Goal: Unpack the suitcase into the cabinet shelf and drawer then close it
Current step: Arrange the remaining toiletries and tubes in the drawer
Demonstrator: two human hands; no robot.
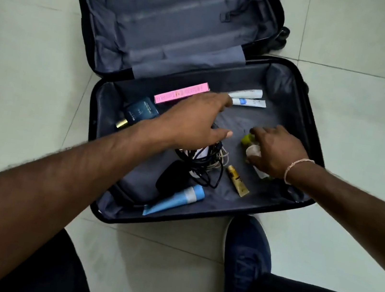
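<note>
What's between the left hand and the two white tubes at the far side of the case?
Nothing visible. The left hand reaches over the cable bundle, fingers extended, fingertips right at the near ends of the white tubes. The pink box lies off to one side, clear of that path.

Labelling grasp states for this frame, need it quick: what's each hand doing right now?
Left hand: open, fingers extended over the cable bundle, holding nothing.
Right hand: fingers curled around a small bottle with a yellow cap.
</note>
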